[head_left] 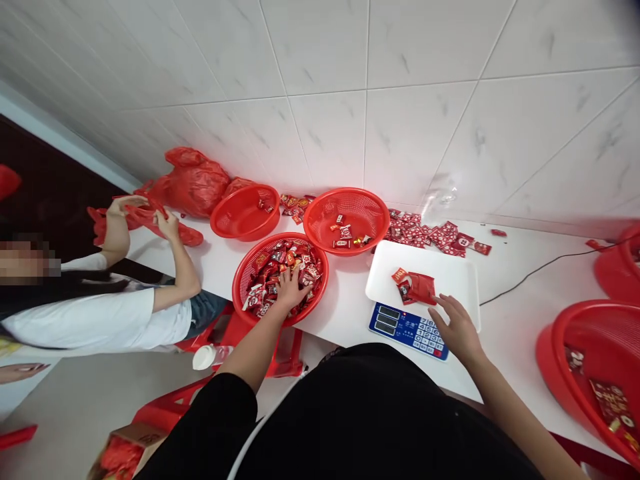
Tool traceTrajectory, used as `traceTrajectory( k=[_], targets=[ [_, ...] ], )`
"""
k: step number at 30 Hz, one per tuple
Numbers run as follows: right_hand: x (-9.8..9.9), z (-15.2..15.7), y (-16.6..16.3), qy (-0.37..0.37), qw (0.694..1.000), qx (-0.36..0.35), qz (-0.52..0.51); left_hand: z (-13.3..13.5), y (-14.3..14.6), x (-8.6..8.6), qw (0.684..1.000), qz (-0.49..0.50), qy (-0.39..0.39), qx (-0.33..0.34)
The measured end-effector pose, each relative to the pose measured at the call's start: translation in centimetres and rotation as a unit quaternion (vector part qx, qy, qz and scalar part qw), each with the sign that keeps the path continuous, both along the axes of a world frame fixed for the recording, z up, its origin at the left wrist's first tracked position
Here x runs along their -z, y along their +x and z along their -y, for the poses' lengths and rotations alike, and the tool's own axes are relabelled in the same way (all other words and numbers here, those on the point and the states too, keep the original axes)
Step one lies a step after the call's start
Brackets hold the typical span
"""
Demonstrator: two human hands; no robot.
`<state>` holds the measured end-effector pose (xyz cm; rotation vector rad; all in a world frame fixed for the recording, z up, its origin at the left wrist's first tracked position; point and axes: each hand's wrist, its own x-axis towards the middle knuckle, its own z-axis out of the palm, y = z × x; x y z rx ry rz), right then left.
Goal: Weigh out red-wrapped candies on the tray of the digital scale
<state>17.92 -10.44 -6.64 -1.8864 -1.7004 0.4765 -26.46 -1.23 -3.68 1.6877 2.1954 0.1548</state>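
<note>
My left hand [290, 291] rests with fingers spread on a heap of red-wrapped candies [270, 267] in a red plastic basket [239, 272]. It grips nothing that I can see. My right hand [457, 327] reaches over the near right side of a white scale tray [450, 267], fingers stretched out. Its fingertips are at the edge of a red packet [423, 288]; whether they touch it I cannot tell. A few small wrapped candies [401, 277] lie against the packet's left side. Below the tray shows the scale's blue keypad panel [410, 331].
Two more red baskets [245, 210] [346, 193] stand by the wall, holding a few candies. Red packets [425, 233] lie behind the tray. A black cable [535, 267] runs right, towards other baskets [555, 340]. At left a co-worker's hands [170, 223] handle a red plastic bag [143, 215].
</note>
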Motion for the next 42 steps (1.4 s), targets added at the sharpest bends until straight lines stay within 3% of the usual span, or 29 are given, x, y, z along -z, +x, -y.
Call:
traceTrajectory(
  k=[6,12,16,19,23,27,31,34,37,39,42],
  targets=[
    [-1.5,-0.5,-1.5,-0.019,0.999,-0.021,-0.036,-1.5,0.9,1.0,0.996,-0.086,0.035,0.015],
    [-2.3,-0.2,-1.5,-0.037,0.998,-0.011,-0.051,-2.5,-1.2,-0.1,0.993,-0.036,0.106,0.049],
    [-1.6,0.0,-1.1,-0.041,0.999,-0.017,-0.028,-3.0,-3.1,-1.5,0.989,0.049,0.142,-0.011],
    [-0.5,-0.3,-1.2,-0.019,0.997,-0.075,0.03,-3.0,-4.0,-2.8,0.977,0.117,0.157,-0.08],
    [0.6,-1.4,-1.8,-0.03,0.985,-0.132,0.111,-2.4,-4.4,-4.2,0.932,0.267,0.183,-0.164],
    [0.9,-2.9,-1.6,-0.049,0.983,-0.118,0.13,-2.3,-4.6,-4.8,0.847,0.418,0.192,-0.267],
    [0.9,-3.9,-0.7,-0.028,0.99,-0.096,0.101,-2.5,-4.5,-5.9,0.786,0.478,0.222,-0.324],
    [0.8,-3.9,-0.4,-0.001,0.994,-0.085,0.066,-2.6,-3.4,-7.5,0.767,0.507,0.237,-0.315],
    [0.5,-3.4,-0.5,0.026,0.997,-0.068,0.032,-2.6,-0.3,-8.7,0.76,0.548,0.216,-0.273],
    [0.1,-2.8,-0.6,0.036,0.998,-0.054,0.011,-2.7,3.0,-8.6,0.764,0.58,0.169,-0.227],
    [-0.4,-1.7,-0.5,0.034,0.999,-0.029,-0.01,-2.9,9.3,-7.1,0.779,0.611,0.05,-0.132]
  ],
)
